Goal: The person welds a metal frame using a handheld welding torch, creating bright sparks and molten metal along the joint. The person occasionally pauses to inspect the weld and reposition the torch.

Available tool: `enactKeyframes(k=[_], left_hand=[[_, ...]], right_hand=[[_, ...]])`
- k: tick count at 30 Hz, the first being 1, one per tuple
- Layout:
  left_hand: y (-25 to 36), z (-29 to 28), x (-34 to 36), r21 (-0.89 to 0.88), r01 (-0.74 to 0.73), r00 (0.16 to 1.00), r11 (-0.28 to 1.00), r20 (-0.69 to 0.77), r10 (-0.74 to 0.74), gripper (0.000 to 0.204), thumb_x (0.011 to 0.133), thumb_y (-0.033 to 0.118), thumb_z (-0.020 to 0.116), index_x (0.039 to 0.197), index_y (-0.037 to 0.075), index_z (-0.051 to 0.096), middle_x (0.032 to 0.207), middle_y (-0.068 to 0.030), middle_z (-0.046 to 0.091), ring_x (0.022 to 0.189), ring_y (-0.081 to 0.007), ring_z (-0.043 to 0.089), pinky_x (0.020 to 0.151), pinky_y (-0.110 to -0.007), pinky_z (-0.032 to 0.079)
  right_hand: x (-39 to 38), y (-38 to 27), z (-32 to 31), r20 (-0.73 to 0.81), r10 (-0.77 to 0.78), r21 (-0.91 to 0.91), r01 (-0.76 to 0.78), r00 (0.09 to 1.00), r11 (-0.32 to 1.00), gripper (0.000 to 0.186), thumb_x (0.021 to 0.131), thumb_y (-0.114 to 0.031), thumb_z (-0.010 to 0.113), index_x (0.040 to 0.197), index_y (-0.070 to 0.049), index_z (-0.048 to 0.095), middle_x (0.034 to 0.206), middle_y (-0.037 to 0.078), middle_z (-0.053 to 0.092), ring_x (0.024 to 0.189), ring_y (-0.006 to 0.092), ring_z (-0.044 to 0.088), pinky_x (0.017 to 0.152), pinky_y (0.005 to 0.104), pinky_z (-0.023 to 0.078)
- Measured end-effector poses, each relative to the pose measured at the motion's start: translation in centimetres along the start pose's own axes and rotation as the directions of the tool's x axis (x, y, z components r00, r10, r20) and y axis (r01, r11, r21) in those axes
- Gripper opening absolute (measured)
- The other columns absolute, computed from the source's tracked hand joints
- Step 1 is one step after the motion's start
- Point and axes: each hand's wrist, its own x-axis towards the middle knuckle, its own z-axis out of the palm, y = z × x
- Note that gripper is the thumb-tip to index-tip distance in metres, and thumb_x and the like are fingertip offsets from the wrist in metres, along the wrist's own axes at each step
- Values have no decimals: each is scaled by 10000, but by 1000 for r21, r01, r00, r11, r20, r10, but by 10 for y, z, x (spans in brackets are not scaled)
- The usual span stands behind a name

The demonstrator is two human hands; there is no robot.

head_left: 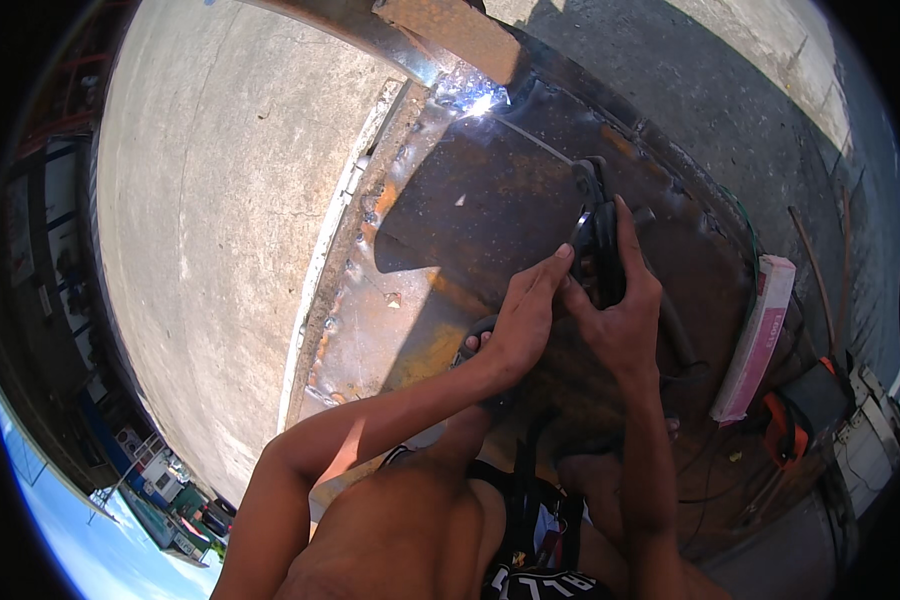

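Left arm (pixel 270 510) was nearest the camera. Right hand (pixel 625 310) was wrapped round the black electrode holder (pixel 606 245) above the steel plate (pixel 470 200), rod (pixel 535 140) running to a bright arc (pixel 481 104); left hand (pixel 532 312) sat against the holder, couldn't tell its grip.

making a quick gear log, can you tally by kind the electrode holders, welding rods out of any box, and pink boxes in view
Electrode holder: 1
Welding rod: 1
Pink box: 1
Total: 3
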Motion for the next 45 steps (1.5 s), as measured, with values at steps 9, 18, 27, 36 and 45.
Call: enactKeyframes(k=[9,18,27,36,45], left_hand=[[-2,-3,2,-9,3,999,1000,37,-3,482,1185,410,458,1306,-6,669,1141,-3,656,1065,-70,584,1011,-283,495],[4,3,-2,-24,16,1000,1000,19,-16,476,1182,415,467,1278,-4,672,1117,0,653,1034,-76,587,994,-278,502],[-4,0,2,-57,-55,997,997,51,58,462,1182,400,469,1244,-7,679,1084,-8,660,1022,-74,597,970,-278,514],[-1,1,-2,64,-67,998,996,22,66,478,1176,402,473,1167,-40,653,1042,-11,605,1018,-99,519,997,-276,438],[1,3,-1,35,4,1000,999,-29,-3,474,1171,425,472,1136,-4,670,1018,-4,608,1005,-87,538,950,-272,456]], right_hand=[[1,4,1,-23,-46,-37,45,999,998,969,844,-109,884,1664,-3,379,1042,119,775,888,206,780,767,348,616],[1,3,1,-27,-30,-34,29,999,999,966,849,-118,889,1661,4,380,1015,111,768,880,194,774,766,345,616],[0,5,1,-17,-44,-16,43,999,999,923,884,-115,859,1669,-20,384,1068,87,740,921,146,704,830,334,581],[0,10,2,-71,-145,-27,143,987,989,998,818,-144,908,1655,10,386,1014,123,774,877,204,767,783,357,611],[0,-3,-1,0,-5,-8,5,1000,1000,927,874,-145,860,1647,38,384,1171,197,757,1079,242,740,955,383,578]])
